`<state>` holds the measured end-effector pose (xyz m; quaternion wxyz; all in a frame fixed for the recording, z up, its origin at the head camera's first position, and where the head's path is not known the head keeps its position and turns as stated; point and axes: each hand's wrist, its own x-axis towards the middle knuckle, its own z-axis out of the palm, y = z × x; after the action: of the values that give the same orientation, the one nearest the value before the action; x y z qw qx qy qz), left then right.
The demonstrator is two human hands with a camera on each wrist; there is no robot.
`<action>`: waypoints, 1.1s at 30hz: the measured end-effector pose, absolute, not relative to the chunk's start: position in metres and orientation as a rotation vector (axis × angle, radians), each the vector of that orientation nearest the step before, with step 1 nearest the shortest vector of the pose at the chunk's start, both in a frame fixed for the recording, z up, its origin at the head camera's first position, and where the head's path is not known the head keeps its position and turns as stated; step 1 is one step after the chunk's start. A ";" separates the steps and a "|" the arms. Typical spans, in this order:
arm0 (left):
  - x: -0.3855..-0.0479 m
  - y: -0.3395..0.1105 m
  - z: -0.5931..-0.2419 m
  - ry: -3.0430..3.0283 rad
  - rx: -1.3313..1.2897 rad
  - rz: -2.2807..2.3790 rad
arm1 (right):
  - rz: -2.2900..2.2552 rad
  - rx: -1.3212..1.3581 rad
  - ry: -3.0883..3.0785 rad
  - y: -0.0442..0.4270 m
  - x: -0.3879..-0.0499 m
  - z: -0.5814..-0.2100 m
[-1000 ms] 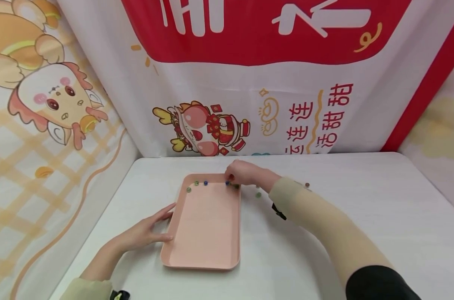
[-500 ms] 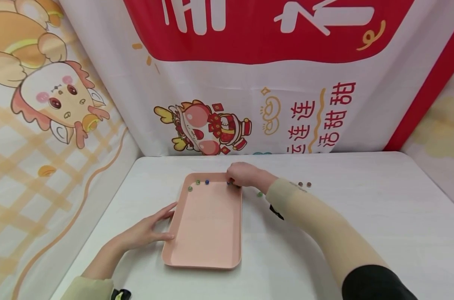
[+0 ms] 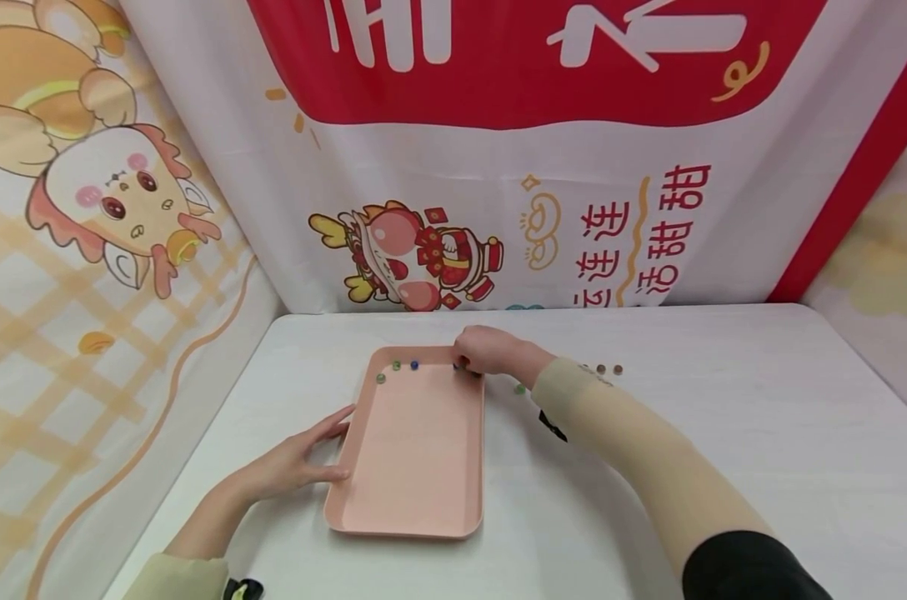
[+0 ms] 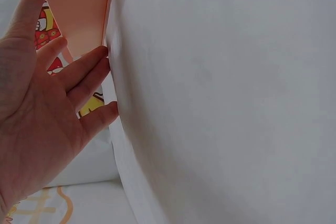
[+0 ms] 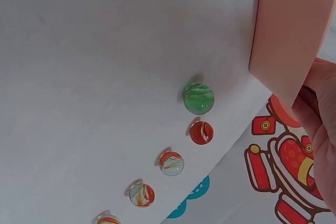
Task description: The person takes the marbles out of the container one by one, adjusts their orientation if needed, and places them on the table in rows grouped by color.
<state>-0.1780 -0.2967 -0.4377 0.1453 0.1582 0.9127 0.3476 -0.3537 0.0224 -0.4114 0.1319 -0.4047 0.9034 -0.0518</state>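
Observation:
A pink rectangular tray (image 3: 408, 450) lies on the white table. My left hand (image 3: 292, 462) touches its left rim with spread, mostly straight fingers. Over the far right corner bends my right hand (image 3: 487, 350), fingers curled down inside the rim; whether they pinch a marble is hidden. A blue marble (image 3: 457, 367) shows just at those fingertips. Along the tray's far left side sit a green marble (image 3: 397, 366), another blue marble (image 3: 414, 365) and a second green marble (image 3: 381, 378). In the right wrist view, the right hand's fingers (image 5: 315, 114) curl over the tray's edge.
Outside the tray on the right lie a green marble (image 5: 199, 98), a red-orange marble (image 5: 201, 132) and several clear marbles with orange swirls (image 5: 171, 163). Printed cloth (image 3: 408, 167) hangs behind the table's far edge, and more cloth (image 3: 101, 333) covers the left side.
The right hand has shifted only slightly at the far right corner, and its sleeve now uncovers more marbles on the table. The left hand stays on the rim.

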 end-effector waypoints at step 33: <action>-0.177 -0.296 -0.436 2.646 0.481 1.008 | -0.360 -1.063 2.601 0.021 -0.347 -0.419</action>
<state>-0.1772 -0.2957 -0.4362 0.1346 0.1659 0.9129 0.3478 -0.3475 0.0211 -0.4185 0.1538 -0.3706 0.9073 -0.1254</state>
